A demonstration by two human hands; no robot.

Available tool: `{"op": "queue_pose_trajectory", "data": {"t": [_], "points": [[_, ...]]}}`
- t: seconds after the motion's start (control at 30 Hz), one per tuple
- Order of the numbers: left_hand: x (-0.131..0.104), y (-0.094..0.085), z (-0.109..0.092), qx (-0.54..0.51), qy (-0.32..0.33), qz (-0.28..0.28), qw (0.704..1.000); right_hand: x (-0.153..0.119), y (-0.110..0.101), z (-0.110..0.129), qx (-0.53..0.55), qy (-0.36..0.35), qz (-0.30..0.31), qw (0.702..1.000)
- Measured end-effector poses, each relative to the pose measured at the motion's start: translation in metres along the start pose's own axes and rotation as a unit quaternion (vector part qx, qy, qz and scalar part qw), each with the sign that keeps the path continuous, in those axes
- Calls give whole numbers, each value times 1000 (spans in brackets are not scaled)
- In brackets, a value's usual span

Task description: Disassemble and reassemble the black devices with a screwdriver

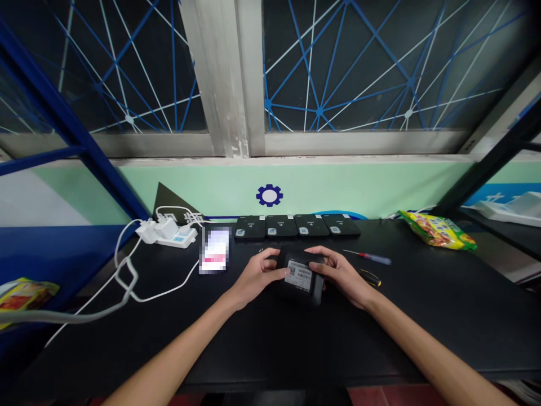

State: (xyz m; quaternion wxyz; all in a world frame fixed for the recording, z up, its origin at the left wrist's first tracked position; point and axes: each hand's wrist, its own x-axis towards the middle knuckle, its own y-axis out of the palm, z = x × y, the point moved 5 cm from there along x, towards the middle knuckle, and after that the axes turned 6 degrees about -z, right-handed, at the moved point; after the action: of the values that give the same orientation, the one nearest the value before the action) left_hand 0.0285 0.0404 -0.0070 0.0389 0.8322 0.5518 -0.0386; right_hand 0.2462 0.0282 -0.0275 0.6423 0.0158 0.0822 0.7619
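Your left hand (pixel 258 275) and right hand (pixel 341 276) grip opposite sides of a black, box-shaped plastic device (pixel 301 285), thumbs at its white printed label. Device is in front of you, over the black tabletop (pixel 363 344); contact unclear. Containers: shiny yellow-and-green plastic packet (pixel 437 232), right rear, contents hidden. Behind your hands, four flat black rectangular cases (pixel 282 227) in a row; you cannot see inside.

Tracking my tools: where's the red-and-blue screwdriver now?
In the head view, the screwdriver lies on the black tabletop, right of the right hand, just beyond the black-and-yellow tool.
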Motion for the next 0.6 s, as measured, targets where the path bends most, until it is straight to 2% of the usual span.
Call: {"op": "queue_pose_trajectory", "data": {"t": [0.47, 0.6], "points": [[1, 0, 1, -15, 16, 9, 1000, 1, 0, 2, 38, -34, 40, 998], [-1, 0, -3, 21, 13, -2, 1000, -1, 2, 5, 27, -39, 50, 998]]}}
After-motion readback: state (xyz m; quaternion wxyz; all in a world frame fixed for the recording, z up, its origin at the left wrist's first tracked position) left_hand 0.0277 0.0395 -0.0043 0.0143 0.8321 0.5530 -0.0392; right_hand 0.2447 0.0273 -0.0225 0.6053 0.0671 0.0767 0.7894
